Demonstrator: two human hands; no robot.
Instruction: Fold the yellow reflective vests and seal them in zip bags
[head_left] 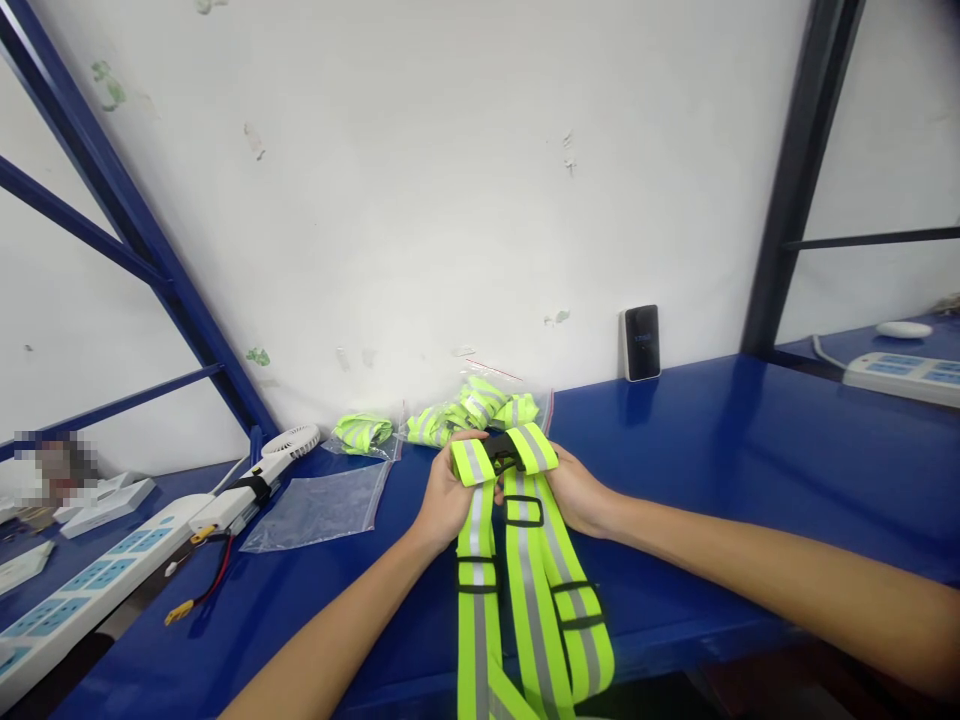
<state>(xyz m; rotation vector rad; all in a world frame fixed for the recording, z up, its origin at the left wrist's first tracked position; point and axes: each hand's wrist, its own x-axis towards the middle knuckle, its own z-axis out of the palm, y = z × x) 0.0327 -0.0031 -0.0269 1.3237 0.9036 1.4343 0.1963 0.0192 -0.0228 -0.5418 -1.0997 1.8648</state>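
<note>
A neon yellow-green reflective harness with grey stripes and black slide adjusters hangs from my hands over the front of the blue table. My left hand is closed on the strap at the left of its black buckle. On the buckle's other side, my right hand grips the strap end. The buckle lies between the two hands and looks joined, though its fine detail is too small to tell. My fingertips are mostly hidden behind the webbing.
Bagged reflective straps and a smaller bag lie by the wall. A flat clear bag rests left of my hands, near a white fan and a power strip. A black-fronted device stands at right.
</note>
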